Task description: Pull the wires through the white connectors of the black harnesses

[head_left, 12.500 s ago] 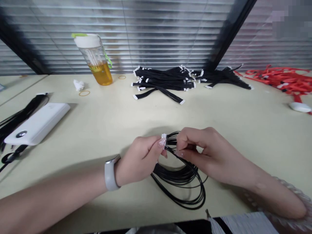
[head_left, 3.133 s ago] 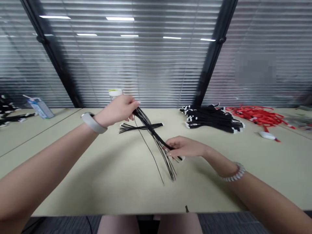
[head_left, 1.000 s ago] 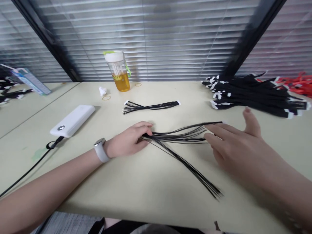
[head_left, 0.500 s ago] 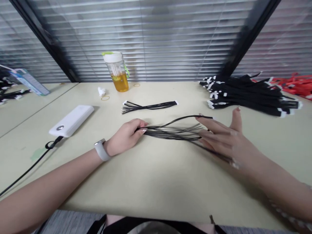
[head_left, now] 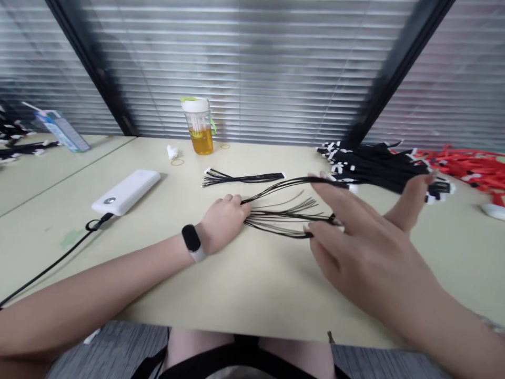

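Observation:
A bundle of thin black wires [head_left: 282, 214] stretches between my two hands above the table. My left hand [head_left: 224, 223] is closed around its left end, knuckles up, hiding that end. My right hand [head_left: 366, 247] holds the other end, strands running between its fingers in separate groups, while its thumb sticks up and away. The upper group arcs over the index finger to a white connector [head_left: 352, 188]. Several loose wire tips fan out in the middle. Just behind the bundle, a similar black wire harness [head_left: 252, 178] lies flat, with a white connector at its right end.
At the back right are a pile of black wire harnesses [head_left: 379, 167] and red ones [head_left: 473, 166]. A white power bank [head_left: 126, 192] with a black cable lies left. Farther back stand a tea bottle [head_left: 200, 129], crumpled tissue [head_left: 172, 152], rubber bands and a drink carton [head_left: 63, 130].
My right hand has risen nearer the camera, spreading the strands into separate groups. My left hand has rolled over, knuckles up. The view has shifted slightly.

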The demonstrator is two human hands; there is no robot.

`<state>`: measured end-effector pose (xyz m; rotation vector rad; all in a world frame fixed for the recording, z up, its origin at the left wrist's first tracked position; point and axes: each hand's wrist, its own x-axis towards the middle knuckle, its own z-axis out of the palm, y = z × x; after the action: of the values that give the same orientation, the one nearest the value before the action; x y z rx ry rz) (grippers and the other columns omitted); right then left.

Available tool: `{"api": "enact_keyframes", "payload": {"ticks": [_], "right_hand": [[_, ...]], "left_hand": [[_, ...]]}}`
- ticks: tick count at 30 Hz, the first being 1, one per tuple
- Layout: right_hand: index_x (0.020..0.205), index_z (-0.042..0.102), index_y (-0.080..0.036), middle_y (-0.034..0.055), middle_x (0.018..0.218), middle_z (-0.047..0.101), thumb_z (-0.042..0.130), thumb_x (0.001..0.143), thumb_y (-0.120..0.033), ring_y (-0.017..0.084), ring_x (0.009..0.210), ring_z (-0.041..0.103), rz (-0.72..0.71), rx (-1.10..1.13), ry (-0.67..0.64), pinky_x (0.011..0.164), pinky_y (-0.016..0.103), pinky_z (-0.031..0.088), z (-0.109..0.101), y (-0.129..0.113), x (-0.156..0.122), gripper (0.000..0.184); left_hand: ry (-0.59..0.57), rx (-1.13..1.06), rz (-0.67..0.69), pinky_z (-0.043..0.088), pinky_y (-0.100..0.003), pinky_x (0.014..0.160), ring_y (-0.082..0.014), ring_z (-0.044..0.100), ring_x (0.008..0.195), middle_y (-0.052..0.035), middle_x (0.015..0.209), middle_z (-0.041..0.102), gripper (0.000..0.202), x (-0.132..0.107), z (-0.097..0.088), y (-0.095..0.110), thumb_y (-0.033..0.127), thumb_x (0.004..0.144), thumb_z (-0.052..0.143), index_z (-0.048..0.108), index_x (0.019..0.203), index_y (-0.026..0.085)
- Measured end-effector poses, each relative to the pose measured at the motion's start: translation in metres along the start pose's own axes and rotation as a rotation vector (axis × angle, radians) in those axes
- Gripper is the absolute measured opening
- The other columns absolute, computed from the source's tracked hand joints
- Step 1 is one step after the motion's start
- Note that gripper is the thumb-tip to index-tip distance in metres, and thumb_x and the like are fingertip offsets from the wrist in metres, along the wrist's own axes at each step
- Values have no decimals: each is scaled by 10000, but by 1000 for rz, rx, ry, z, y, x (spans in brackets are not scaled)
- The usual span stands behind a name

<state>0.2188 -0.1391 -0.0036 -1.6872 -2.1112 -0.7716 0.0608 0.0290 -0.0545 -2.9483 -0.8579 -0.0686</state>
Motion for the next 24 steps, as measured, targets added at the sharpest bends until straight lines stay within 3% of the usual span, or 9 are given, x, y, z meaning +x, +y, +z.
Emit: {"api": "enact_keyframes", "payload": {"ticks": [2,6,8,11,13,16,18,20,24], "right_hand": [[625,535,-144,210,1273,494,427,810,-72,340,1172,499,-60,-49,-19,917,550,440,-8,-14,0,226],[686,574,-158,184,1213,539,384,795,-39,343,1178,487,-145,-113,-33,863,513,493,-19,-39,1,249],[692,577,-163,173,1186,557,376,806,-36,327,1163,500,-160,-136,-21,838,486,512,-22,-42,2,263],[660,557,-150,192,1165,565,378,829,-28,309,1150,518,-174,-157,0,829,456,518,-24,-31,5,275],[673,569,-141,199,1172,564,381,861,-52,299,1135,532,-173,-173,22,903,529,458,-23,-17,5,281],[723,618,-144,160,1155,594,408,876,-77,281,1073,572,-147,-197,50,996,715,180,-15,5,2,268],[706,625,-142,143,1137,612,438,855,-66,268,1040,589,-123,-190,28,992,738,69,-7,14,-2,251],[669,616,-136,141,1138,614,455,842,-61,252,1028,593,-95,-165,-3,1002,724,60,-2,17,-6,248],[664,623,-134,148,1134,607,464,841,-90,225,987,604,-52,-111,-22,1031,686,97,2,15,-11,242]], "left_hand": [[-38,16,-92,482,-428,687,-307,609,832,-196,947,588,368,3,-8,7,42,836,294,605,1027,90],[-96,-24,-133,470,-379,610,-298,637,720,-190,799,634,309,13,-17,12,51,827,341,649,829,71],[-95,-45,-118,464,-371,614,-302,641,732,-185,787,642,296,16,-17,12,135,871,372,650,784,80],[-64,-68,-103,461,-378,613,-312,635,736,-169,793,633,364,12,-15,7,371,909,402,646,875,103],[-37,-80,-84,468,-377,631,-294,628,749,-151,856,623,447,5,-11,2,476,912,351,630,977,134],[22,-95,66,490,-392,738,-281,608,907,-132,1117,572,493,-11,-3,-10,540,909,305,566,1182,223],[86,-121,156,476,-427,850,-289,559,1059,-115,1331,454,498,-24,3,-19,553,899,333,481,1293,286],[147,-200,213,459,-401,915,-250,535,1121,-102,1415,371,439,-36,6,-29,491,928,323,495,1258,257],[251,-198,103,439,-402,942,-263,511,1139,-139,1279,487,415,-54,6,-44,490,872,461,525,1104,152]]}}
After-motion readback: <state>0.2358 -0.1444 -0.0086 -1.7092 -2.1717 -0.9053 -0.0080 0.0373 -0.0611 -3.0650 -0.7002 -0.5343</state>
